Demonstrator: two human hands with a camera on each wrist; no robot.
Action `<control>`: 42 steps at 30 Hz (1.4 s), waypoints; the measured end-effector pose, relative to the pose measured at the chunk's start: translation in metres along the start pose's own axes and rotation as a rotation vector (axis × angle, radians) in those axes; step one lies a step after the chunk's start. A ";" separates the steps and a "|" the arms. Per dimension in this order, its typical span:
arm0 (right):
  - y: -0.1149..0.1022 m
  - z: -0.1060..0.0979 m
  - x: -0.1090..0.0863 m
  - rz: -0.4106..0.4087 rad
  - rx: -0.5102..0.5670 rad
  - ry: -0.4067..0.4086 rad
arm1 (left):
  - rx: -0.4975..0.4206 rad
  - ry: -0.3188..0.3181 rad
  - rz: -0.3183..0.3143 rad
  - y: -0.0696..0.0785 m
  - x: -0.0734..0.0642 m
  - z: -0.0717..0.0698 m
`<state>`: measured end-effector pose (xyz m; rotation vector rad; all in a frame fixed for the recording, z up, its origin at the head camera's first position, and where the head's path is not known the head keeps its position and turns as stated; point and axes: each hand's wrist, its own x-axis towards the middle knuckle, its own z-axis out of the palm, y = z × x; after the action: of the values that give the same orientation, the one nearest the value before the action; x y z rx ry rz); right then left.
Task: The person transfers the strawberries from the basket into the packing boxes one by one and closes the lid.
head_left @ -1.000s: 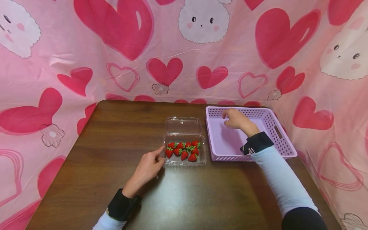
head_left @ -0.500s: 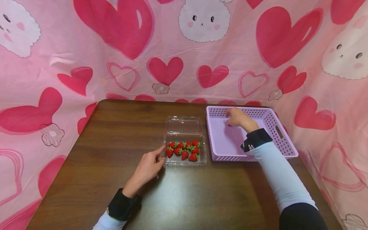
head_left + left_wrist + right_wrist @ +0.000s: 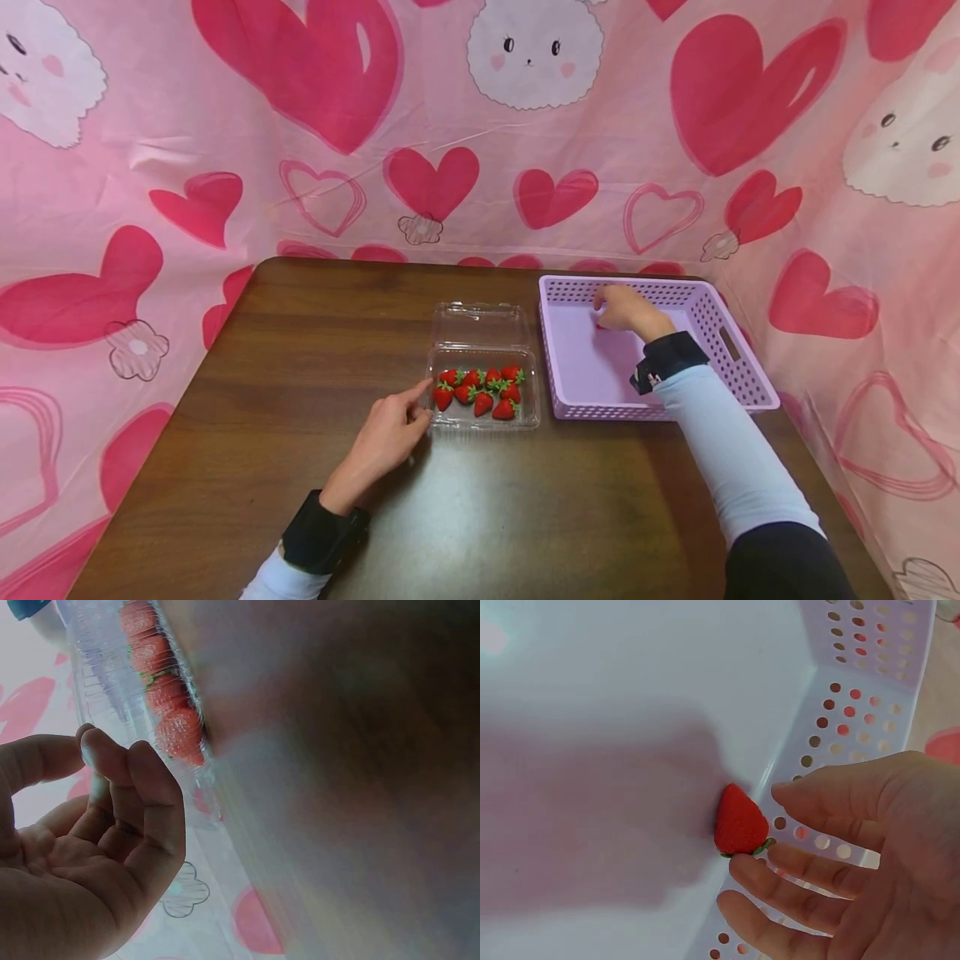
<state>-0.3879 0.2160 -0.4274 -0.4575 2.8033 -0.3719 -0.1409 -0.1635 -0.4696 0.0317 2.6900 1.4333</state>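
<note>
My right hand (image 3: 628, 310) is inside the purple basket (image 3: 592, 412) near its back left part. In the right wrist view a red strawberry (image 3: 740, 822) with green leaves lies on the basket floor by the perforated wall. The fingertips are right beside its leafy end, and the thumb stands apart from it. My left hand (image 3: 390, 429) is at the left side of a clear plastic clamshell box (image 3: 483, 354), its extended index finger at the box's edge. Several strawberries (image 3: 483, 403) lie in the box, whose lid (image 3: 480, 323) is folded back.
Both containers stand on a brown wooden table (image 3: 315, 350), the box left of the basket. The basket's perforated walls rise around its floor, with a handle slot (image 3: 729, 342) on the right. A pink heart-print cloth (image 3: 337, 208) surrounds the table's back and sides.
My right hand has shifted slightly right inside the basket, and a bit of red now shows below its fingers. The left hand and the box have stayed in place.
</note>
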 end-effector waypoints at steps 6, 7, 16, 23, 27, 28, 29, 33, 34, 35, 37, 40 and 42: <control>0.005 0.002 0.001 0.002 -0.005 -0.027 | -0.008 -0.009 -0.012 0.002 0.000 -0.001; 0.006 0.002 0.002 -0.006 -0.013 -0.026 | -0.009 -0.011 -0.015 0.002 0.000 -0.001; 0.009 0.006 0.003 -0.048 -0.065 -0.015 | -0.005 -0.009 -0.007 0.002 -0.001 -0.001; 0.008 0.009 0.005 -0.001 -0.057 -0.035 | -0.003 -0.005 -0.005 0.003 -0.001 -0.001; 0.008 0.009 0.004 0.015 -0.050 -0.052 | -0.005 -0.005 -0.019 0.003 -0.001 -0.001; 0.007 0.009 0.003 0.016 -0.049 -0.054 | -0.006 -0.006 -0.023 0.003 -0.001 -0.001; 0.007 0.008 0.002 0.016 -0.052 -0.055 | -0.008 -0.007 -0.025 0.004 -0.001 -0.001; 0.005 0.007 0.000 0.015 -0.066 -0.060 | -0.012 -0.012 -0.023 0.004 -0.001 -0.001; 0.004 0.006 -0.001 0.017 -0.068 -0.062 | -0.013 -0.014 -0.022 0.004 0.000 -0.001; 0.002 0.006 -0.001 0.012 -0.074 -0.062 | -0.012 -0.014 -0.020 0.003 0.000 -0.001; 0.000 0.004 -0.002 0.003 -0.080 -0.061 | -0.011 -0.013 -0.021 0.003 0.000 -0.001; -0.004 0.001 -0.004 -0.010 -0.077 -0.057 | -0.004 -0.011 -0.017 0.002 0.000 -0.001; -0.007 -0.001 -0.006 -0.024 -0.078 -0.053 | -0.004 -0.012 -0.016 0.002 0.000 -0.001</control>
<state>-0.3809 0.2120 -0.4230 -0.5113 2.7705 -0.2524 -0.1406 -0.1631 -0.4676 0.0176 2.6720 1.4291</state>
